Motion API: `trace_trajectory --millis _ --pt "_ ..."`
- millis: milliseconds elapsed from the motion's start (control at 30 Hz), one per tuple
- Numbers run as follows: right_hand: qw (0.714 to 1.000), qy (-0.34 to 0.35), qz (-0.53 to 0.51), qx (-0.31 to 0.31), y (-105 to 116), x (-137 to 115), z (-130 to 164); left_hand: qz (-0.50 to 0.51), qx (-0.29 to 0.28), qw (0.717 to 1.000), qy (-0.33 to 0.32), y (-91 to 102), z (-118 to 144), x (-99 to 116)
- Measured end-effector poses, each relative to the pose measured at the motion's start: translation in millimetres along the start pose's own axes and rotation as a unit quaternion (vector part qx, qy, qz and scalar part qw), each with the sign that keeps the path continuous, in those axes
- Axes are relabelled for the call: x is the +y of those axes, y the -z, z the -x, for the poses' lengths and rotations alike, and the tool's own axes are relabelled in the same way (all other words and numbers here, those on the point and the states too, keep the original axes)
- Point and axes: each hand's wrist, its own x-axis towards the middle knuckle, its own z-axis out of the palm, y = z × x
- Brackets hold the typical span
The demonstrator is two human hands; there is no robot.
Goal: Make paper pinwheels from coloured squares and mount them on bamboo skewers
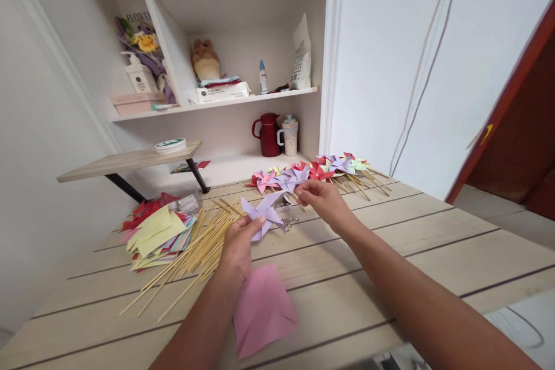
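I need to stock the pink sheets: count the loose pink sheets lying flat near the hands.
1. The pink sheet lies on the table, below the left hand, which holds a purple pinwheel. More pink may hide in the paper pile.

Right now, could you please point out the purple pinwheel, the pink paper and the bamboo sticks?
purple pinwheel (264,212), head view, its folded centre.
pink paper (262,309), head view, middle of the sheet.
bamboo sticks (199,248), head view, middle of the pile.

Red jug (267,134) beside speckled cup (289,135) on shelf; pink paper (262,309) on table (433,243).
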Motion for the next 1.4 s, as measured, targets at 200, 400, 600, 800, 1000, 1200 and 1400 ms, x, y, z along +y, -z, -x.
trace_trajectory --millis 200,400,600,800,1000,1200,1400 --pt "0.998 -0.015 0.060 -0.031 7.3 10.0 -3.5 0.002 0.023 1.000 0.008 0.8 0.0 1.5" --pt "0.981 -0.011 0.180 -0.066 12.2 18.0 -6.0 0.004 0.030 1.000 0.001 2.3 -1.6 2.9" --pt "0.953 -0.020 0.294 -0.073 14.2 21.3 -9.1 0.004 0.052 0.999 -0.015 7.0 -5.6 2.0" --pt "0.958 -0.037 0.253 -0.126 8.2 32.6 -9.2 -0.009 0.050 0.998 -0.021 6.3 -5.6 1.1" --pt "0.952 -0.061 0.248 -0.172 -5.0 35.7 -2.4 -0.036 0.049 0.998 -0.036 5.9 -3.2 1.9" --pt "0.940 -0.073 0.282 -0.176 -1.3 37.1 -3.4 -0.032 0.051 0.997 -0.040 6.4 -2.2 1.9" --pt "0.950 -0.059 0.227 -0.206 -6.7 46.6 -3.2 -0.051 0.050 0.996 -0.051 5.8 -1.6 0.6"
